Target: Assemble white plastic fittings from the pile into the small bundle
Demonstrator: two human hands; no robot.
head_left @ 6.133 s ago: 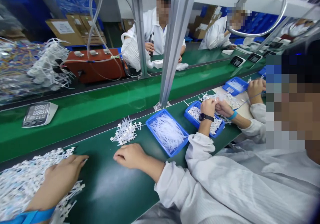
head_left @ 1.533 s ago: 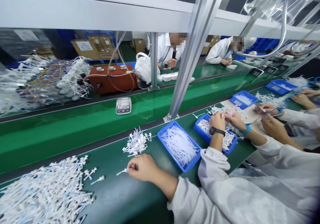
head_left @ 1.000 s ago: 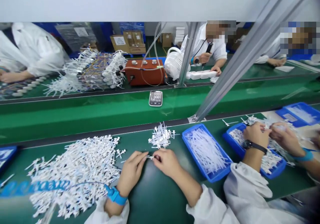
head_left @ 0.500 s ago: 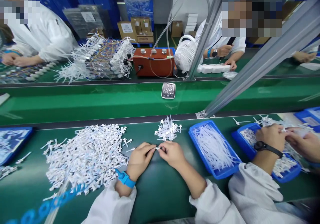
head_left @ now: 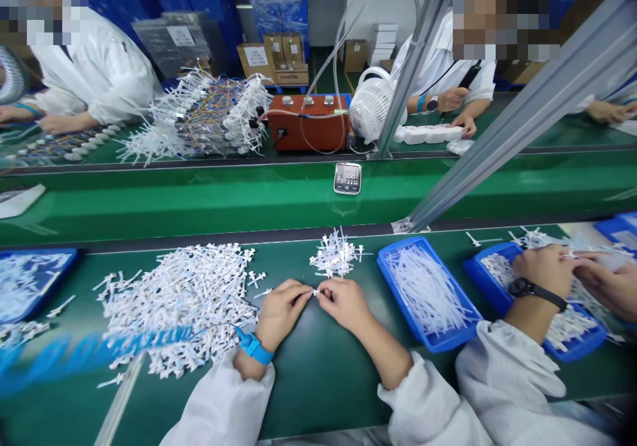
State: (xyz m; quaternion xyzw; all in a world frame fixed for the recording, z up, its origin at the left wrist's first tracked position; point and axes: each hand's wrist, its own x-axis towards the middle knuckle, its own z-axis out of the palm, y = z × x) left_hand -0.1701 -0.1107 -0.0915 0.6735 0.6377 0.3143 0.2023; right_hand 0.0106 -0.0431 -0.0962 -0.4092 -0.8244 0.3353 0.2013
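Observation:
My left hand point(head_left: 282, 312), with a blue strap at its wrist, pinches a small white plastic piece point(head_left: 315, 292) from the left. Thumb and fingertips of my right hand point(head_left: 344, 304) close on the same piece from the right, so the hands almost meet above the green tabletop. Fingertips cover most of the piece. Left of my left hand lies a wide heap of white plastic fittings with short tubes point(head_left: 184, 300). Just beyond my fingers is a smaller pile of similar tubed fittings point(head_left: 336, 255). A blue tray of translucent tubes point(head_left: 387, 279) stands to the right of my right hand.
At right, a co-worker's hands point(head_left: 545, 277) work over another blue tray point(head_left: 580, 350). A further blue tray point(head_left: 67, 267) sits at far left. Beyond the table runs a green belt point(head_left: 239, 197) carrying a display unit point(head_left: 347, 178). A slanted metal post point(head_left: 472, 160) rises at right.
The display unit and a white object at far left have shifted right with the belt. My hands keep pinching the small piece in nearly the same place. The blue coiled cord has swung upward.

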